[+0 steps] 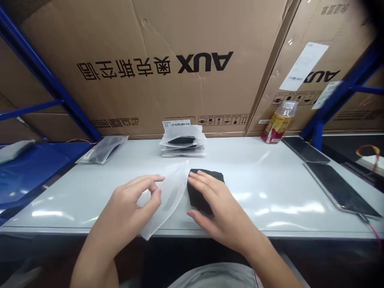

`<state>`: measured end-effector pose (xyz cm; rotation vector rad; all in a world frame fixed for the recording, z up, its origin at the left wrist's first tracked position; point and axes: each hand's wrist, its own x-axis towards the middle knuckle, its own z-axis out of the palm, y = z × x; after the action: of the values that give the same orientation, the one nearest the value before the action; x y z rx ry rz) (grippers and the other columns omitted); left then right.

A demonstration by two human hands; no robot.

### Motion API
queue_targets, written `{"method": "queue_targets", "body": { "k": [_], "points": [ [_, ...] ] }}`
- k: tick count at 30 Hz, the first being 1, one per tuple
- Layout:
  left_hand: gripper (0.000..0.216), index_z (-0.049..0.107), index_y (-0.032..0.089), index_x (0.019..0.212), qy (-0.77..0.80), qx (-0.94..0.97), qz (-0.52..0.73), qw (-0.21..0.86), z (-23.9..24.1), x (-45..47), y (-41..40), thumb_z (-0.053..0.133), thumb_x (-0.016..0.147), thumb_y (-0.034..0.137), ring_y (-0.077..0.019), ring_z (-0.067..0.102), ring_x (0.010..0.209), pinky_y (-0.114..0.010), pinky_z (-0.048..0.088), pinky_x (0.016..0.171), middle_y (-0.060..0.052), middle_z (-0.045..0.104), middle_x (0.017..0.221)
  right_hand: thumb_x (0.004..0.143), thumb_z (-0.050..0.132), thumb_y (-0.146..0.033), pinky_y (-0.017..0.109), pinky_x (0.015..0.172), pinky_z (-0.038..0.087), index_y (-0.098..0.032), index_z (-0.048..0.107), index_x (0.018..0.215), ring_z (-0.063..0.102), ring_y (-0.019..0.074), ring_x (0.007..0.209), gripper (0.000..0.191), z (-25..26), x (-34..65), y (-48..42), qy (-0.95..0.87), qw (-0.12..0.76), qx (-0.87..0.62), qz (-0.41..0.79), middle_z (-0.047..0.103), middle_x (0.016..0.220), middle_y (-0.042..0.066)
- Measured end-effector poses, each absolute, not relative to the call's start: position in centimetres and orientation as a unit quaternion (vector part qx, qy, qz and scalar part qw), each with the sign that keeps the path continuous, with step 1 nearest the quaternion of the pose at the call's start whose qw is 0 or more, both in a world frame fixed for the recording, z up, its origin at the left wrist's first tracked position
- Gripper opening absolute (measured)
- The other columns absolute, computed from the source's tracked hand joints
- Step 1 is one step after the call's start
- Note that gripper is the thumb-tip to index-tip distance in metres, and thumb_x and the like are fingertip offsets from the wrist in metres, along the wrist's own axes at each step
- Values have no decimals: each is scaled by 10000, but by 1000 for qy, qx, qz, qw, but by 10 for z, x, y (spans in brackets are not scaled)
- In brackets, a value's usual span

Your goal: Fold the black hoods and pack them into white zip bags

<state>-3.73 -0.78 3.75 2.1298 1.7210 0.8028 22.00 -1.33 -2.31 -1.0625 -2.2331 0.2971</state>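
My left hand (132, 204) pinches the left side of a frosted plastic bag (172, 192), thumb and index finger close together at its edge. The bag stands tilted above the table, its lower corner reaching past the front edge. Just to its right lies a folded black piece, apparently fabric (198, 198), on the tabletop. My right hand (217, 208) rests over that black piece with fingers stretched out and thumb spread toward me. The palm hides part of the black piece.
On the white table (270, 192), a stack of frosted bags (183, 146) stands at the back, with another bag (103, 150) to the left. A drink bottle (280, 122) and two dark phones (342, 188) (306, 149) are on the right. Large cardboard boxes (150, 96) rise behind, between blue posts (39, 64).
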Motion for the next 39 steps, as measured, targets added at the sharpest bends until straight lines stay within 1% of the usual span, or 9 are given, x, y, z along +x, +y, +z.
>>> {"method": "queue_targets", "body": {
  "k": [4,7,10,14,19,28,32,35,39],
  "points": [
    [292,617,262,750,602,744,254,140,35,-34,-6,532,970,434,-284,709,1203,-241,576,643,-20,798,1188,852,771,-618,635,1283,293,-201,352,1641,325,380,1581,985,-31,232,-17,-843,229,-468,134,432,1676,144],
    [285,597,260,755,613,744,234,125,33,-37,-2,514,978,416,-273,729,1158,-260,567,725,-6,800,1190,681,927,-366,634,1285,308,-187,352,1642,355,402,1563,1134,-42,239,-38,-859,190,-461,118,426,1679,140],
    [288,595,256,750,606,754,214,132,31,-33,0,509,984,400,-257,743,1083,-271,541,750,0,804,1154,615,691,32,581,1241,415,-233,400,1615,459,360,1510,1075,-44,250,-62,-861,197,-458,97,524,1617,103],
    [286,579,252,752,572,778,199,167,30,-12,-2,501,1001,370,-221,733,914,-286,507,755,21,787,961,706,532,29,402,1088,584,-306,441,1577,636,250,1355,938,-23,261,-69,-821,291,-478,114,642,1503,39],
    [276,570,254,799,525,786,244,214,27,14,-7,463,1040,331,-203,708,887,-273,503,721,19,753,919,717,476,47,469,1193,495,-289,410,1590,525,257,1470,937,-14,238,-53,-786,393,-473,65,567,1578,55],
    [283,626,246,838,528,764,283,239,20,-1,4,496,1052,378,-261,692,1241,-313,578,939,-42,760,1288,625,524,74,607,1179,466,-176,546,1492,506,370,1463,903,-32,215,-27,-885,203,-415,51,592,1561,97],
    [285,650,244,841,483,795,253,265,22,1,3,483,1055,329,-261,689,1252,-331,574,986,-44,758,1291,703,533,74,526,1147,486,-180,589,1413,558,319,1393,756,-21,203,-16,-900,197,-388,33,684,1432,96],
    [295,611,244,801,479,790,257,283,24,3,0,488,1057,323,-260,660,1303,-328,575,1001,-32,746,1316,699,608,43,476,967,576,-162,650,1274,644,323,1208,612,-17,184,-9,-860,196,-469,31,735,1259,134],
    [302,604,243,793,482,794,261,263,23,3,-1,491,1060,329,-262,630,1348,-335,563,1034,-35,716,1374,761,617,22,566,943,564,-106,664,1261,631,391,1200,517,-18,168,-7,-827,197,-527,24,721,1207,210]
  ]
}}
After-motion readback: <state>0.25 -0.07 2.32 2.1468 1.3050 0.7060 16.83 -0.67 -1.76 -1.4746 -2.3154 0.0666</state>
